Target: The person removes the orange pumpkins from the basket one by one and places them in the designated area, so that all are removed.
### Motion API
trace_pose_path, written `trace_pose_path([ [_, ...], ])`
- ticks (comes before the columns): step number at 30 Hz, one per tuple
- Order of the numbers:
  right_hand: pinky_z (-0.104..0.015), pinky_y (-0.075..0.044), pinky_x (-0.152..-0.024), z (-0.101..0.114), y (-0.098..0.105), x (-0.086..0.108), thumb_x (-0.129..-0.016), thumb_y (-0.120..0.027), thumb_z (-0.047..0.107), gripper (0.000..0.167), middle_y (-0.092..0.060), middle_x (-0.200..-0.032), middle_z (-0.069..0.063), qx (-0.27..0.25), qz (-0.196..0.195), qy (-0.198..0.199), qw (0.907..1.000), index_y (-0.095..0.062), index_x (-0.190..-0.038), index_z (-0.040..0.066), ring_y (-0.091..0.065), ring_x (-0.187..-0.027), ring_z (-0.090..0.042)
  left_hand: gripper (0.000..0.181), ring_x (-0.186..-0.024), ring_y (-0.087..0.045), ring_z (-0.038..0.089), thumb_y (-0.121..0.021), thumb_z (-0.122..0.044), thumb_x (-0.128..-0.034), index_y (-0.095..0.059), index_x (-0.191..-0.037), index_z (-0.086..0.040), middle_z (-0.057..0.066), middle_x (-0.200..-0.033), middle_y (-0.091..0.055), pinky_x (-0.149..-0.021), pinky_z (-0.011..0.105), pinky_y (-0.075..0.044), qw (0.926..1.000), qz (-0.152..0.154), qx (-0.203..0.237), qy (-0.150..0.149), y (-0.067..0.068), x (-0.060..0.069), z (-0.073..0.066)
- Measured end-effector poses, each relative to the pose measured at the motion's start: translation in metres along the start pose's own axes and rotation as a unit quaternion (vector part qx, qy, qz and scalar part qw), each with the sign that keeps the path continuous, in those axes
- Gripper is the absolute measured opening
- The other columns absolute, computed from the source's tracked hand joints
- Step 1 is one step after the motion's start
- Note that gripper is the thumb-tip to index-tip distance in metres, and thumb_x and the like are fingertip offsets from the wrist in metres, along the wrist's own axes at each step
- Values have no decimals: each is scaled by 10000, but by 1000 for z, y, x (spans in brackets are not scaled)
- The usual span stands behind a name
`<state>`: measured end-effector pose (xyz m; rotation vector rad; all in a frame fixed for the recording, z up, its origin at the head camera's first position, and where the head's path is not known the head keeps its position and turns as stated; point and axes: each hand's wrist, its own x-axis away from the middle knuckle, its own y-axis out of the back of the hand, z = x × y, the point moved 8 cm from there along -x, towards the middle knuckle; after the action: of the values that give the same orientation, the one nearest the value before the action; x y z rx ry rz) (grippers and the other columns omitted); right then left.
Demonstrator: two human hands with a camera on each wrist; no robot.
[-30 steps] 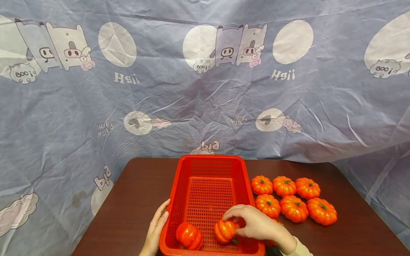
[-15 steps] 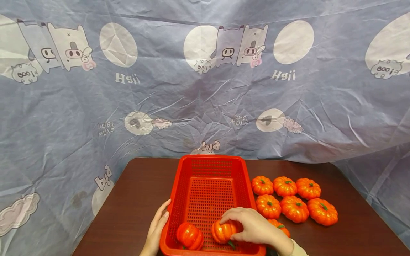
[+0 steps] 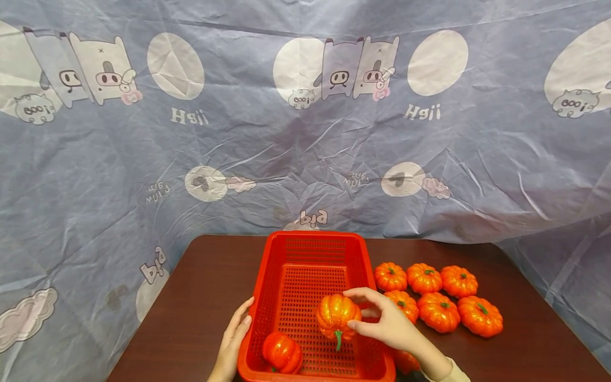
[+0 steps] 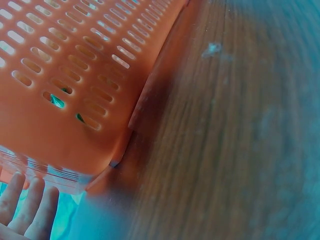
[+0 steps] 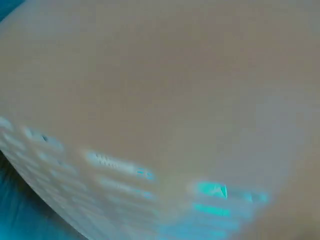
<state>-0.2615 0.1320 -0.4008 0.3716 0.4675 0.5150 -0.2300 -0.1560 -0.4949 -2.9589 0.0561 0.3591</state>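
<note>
A small orange toy pumpkin (image 3: 335,314) with a green stem is pinched between the thumb and fingers of my right hand (image 3: 389,323). It hangs over the near right part of the red plastic basket (image 3: 313,239), stem toward me. Another pumpkin (image 3: 282,352), redder, lies on its side in the basket's near left corner. My left hand (image 3: 234,339) rests with extended fingers against the basket's left outer side. In the left wrist view, the fingers (image 4: 37,207) are beside the slotted basket wall (image 4: 65,90). The right wrist view is mostly blurred, with some basket slots showing.
Several orange pumpkins (image 3: 438,312) stand in two rows on the brown table (image 3: 205,270), right of the basket. One more pumpkin (image 3: 407,362) is partly hidden below my right forearm. A grey patterned cloth (image 3: 305,138) hangs behind the table.
My right hand has raised the pumpkin from near the basket floor and tilted it, so its stem now faces me. The left hand and basket have stayed in place.
</note>
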Motion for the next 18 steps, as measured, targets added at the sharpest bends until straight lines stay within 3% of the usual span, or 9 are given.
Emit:
trace_pose_path([
  [4,-318,-534,-754,2,13,4,-845,-695,78,430,-554,-1170,-165,-441,-264,-123,9986,-539,-1244,40,-569,-1002,-148,431,-1164,-495,196,-346,-194,-1028,-311,-1444,-87,226,-1373,-356,-904,300,-462,10000,-5,-12,3,0,0,0],
  [9,-322,-545,-692,4,28,11,-838,-677,5,432,-572,-1125,-137,-672,-594,-70,9959,-523,-1242,-12,-592,-944,-152,431,-1161,-496,181,-349,-198,-1028,-314,-1443,-89,218,-1376,-360,-902,292,-461,10000,-37,-65,13,1,0,1],
  [14,-273,-530,-709,4,51,25,-842,-656,-27,418,-578,-1146,-6,-317,-1114,-76,9932,-531,-1241,-4,-561,-981,-83,432,-1157,-499,185,-347,-192,-1028,-312,-1442,-75,231,-1370,-361,-900,293,-463,10000,-9,-67,-64,0,0,0],
  [18,-248,-518,-726,-4,69,43,-858,-641,-8,385,-560,-1166,114,7,-1484,-447,9879,-544,-1230,26,-535,-1017,-14,430,-1153,-503,192,-345,-190,-1028,-313,-1441,-76,234,-1365,-364,-898,297,-465,10000,-1,-44,-79,1,0,0],
])
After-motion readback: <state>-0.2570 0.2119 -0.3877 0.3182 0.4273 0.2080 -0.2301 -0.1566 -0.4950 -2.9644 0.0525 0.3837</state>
